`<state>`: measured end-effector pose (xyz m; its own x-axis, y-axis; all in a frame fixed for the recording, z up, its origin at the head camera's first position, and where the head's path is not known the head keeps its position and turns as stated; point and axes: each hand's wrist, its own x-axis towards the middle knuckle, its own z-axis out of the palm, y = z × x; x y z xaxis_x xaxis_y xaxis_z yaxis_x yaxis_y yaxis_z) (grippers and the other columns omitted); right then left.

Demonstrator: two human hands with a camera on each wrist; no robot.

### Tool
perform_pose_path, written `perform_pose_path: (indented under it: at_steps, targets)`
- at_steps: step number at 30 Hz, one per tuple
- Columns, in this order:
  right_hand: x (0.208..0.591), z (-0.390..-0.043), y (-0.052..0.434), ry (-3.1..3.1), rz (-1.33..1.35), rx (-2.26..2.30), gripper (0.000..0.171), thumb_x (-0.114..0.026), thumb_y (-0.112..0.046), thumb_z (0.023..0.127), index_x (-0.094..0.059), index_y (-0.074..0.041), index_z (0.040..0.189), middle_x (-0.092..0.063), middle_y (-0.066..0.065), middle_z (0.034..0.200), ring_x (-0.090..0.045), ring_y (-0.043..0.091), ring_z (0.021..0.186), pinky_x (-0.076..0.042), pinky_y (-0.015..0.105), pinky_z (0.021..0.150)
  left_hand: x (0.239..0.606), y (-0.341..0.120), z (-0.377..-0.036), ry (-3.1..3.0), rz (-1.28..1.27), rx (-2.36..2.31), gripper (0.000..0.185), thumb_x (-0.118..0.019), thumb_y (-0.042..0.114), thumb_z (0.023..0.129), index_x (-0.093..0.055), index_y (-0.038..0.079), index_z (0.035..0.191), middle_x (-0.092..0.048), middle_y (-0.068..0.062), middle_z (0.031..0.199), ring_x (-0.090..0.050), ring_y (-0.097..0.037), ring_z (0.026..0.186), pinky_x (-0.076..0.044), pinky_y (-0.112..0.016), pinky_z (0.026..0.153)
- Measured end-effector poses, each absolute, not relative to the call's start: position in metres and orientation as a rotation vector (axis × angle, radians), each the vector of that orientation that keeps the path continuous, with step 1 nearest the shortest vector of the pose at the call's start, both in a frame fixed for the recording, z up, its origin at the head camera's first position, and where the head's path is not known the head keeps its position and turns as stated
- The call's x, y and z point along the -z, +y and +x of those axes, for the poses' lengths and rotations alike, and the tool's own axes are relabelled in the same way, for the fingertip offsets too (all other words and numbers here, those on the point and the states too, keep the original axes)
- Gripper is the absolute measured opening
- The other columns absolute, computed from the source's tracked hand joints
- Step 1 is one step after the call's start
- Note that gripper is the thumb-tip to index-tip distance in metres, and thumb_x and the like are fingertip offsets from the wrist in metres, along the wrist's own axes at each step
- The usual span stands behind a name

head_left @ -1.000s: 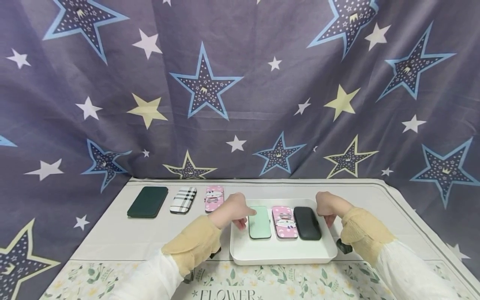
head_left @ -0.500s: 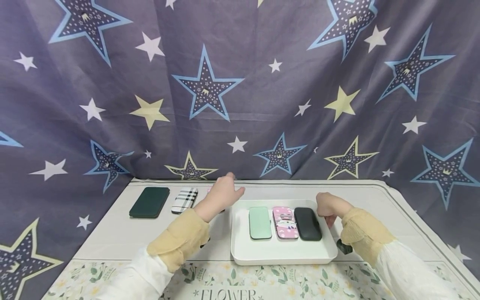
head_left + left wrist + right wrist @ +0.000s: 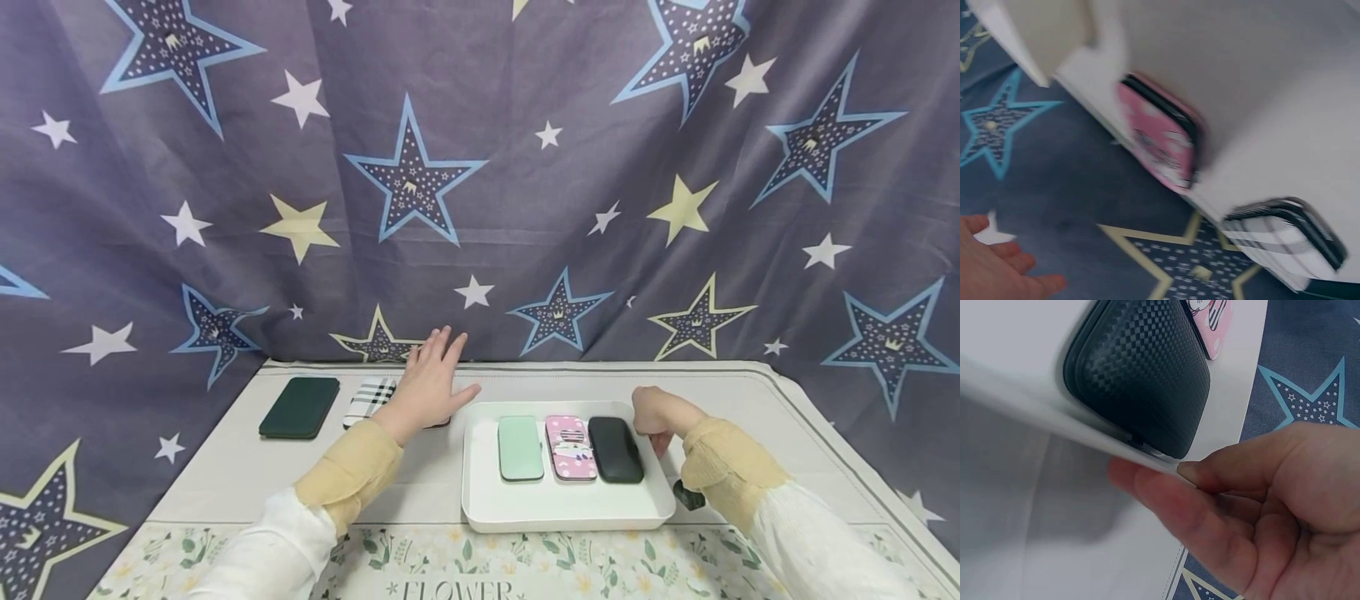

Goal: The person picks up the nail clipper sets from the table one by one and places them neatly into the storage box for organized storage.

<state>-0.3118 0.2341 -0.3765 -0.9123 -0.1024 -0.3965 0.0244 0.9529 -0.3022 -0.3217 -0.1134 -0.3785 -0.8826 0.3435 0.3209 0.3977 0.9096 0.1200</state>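
Nearest the person, the white tray [image 3: 562,508] sat on the pale tablecloth [image 3: 225,475], and the right hand [image 3: 660,414] pinched its far right rim between thumb and curled fingers, a hold that looked meant to steady it. Three cases lay side by side in the tray, lengthwise and close together: a mint green case [image 3: 521,447], a pink cartoon case [image 3: 570,447], and a black textured case [image 3: 615,448] nearest the gripping hand; the right wrist view showed its woven, carbon-like surface and rounded corners. Farther back and left of the tray, the left hand [image 3: 429,387] hovered with fingers spread and relaxed, holding nothing, above a second pink case [image 3: 1159,136] lying flat near the table's back edge. Beside that lay a plaid case [image 3: 369,400] and, farthest left, a dark green case [image 3: 299,406], the three forming a row. Behind everything hung the star-printed curtain [image 3: 480,167].
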Motion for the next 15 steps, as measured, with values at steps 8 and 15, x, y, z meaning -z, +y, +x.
perform_pose_path:
  at_steps: [8, 15]
  targets:
    - [0.378, -0.313, 0.235, 2.685, -0.051, 0.419, 0.011, -0.048, 0.011, 0.080, -0.056, 0.014, 0.087, -0.063, 0.016, 0.059, -0.066, 0.021, 0.048, -0.055, 0.026, 0.049, 0.403, -0.127, -0.339, -2.884, -0.594, 0.124, 0.079, -0.052, 0.056, 0.089, -0.023, 0.015, 0.151, -0.011, -0.020, 0.156, -0.008, -0.037, 0.144, -0.016, -0.060, 0.112]
    - [0.379, -0.314, 0.234, 2.685, -0.053, 0.424, 0.015, -0.048, 0.010, 0.081, -0.056, 0.017, 0.092, -0.064, 0.015, 0.059, -0.065, 0.020, 0.047, -0.055, 0.026, 0.049, 0.415, -0.131, -0.349, -3.024, -0.537, 0.040, 0.077, -0.055, 0.051, 0.089, -0.027, 0.011, 0.149, -0.017, -0.023, 0.154, -0.012, -0.038, 0.143, -0.016, -0.056, 0.114]
